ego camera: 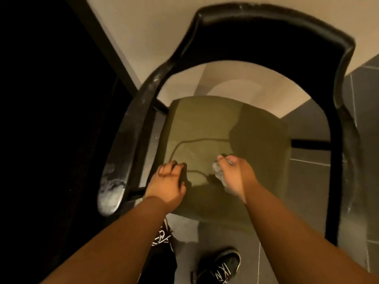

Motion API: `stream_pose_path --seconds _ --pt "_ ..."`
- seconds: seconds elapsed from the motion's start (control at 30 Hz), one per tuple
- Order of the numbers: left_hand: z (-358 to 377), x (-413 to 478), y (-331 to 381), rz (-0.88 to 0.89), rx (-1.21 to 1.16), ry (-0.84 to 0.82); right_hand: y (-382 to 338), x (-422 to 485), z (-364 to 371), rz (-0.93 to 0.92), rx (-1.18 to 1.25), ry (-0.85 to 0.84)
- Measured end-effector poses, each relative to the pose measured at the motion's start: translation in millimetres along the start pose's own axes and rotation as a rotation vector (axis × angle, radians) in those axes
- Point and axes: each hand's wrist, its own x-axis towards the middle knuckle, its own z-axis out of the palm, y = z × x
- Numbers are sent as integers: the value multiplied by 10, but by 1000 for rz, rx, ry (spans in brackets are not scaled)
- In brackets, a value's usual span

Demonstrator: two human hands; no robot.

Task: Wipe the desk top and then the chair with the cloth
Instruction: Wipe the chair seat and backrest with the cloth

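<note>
Olive-green fabric seat [205,124] of the chair [276,27] lies directly below me. The black frame loops round it from 8 o'clock, over 12, down to 4.

Left hand [170,179]: fingers curled over the seat's edge at about 8 o'clock, gripping it. Judged purpose: steady the chair while the other hand rubs.

Right hand [235,175]: closed round the cloth [219,174], a pale grey wad showing on the thumb side, just toward 5 o'clock from seat centre. It is at the fabric or barely above it; blur prevents telling contact.

Darker patch [256,136] at the seat's 2 o'clock: damp or shadow, undecided.

Pale smears on the armrest [111,187] at 8 o'clock suggest the frame wants wiping.

Judgement: chair stage under way; desk top not identifiable.

Containers: none in view.
</note>
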Motion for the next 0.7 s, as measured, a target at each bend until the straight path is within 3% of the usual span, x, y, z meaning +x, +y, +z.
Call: stream_pose_path --seconds 0.13,0.27,0.47,0.57,0.7 --pt "-121 -518 -83 -24 -126 50 -381 -432 65 77 256 -196" --pt "-357 -1005 -170 -103 -197 72 -736 -821 259 -49 60 -152" --pt "-560 -1811 -289 -291 -255 111 -1131 -1438 673 -132 31 -482" --pt "-687 -2035 -341 -482 -379 250 -1262 -1682 794 -337 -60 -458" --pt "-875 -2028 -469 -640 -508 464 -1333 -1777 1021 -599 -218 -303"
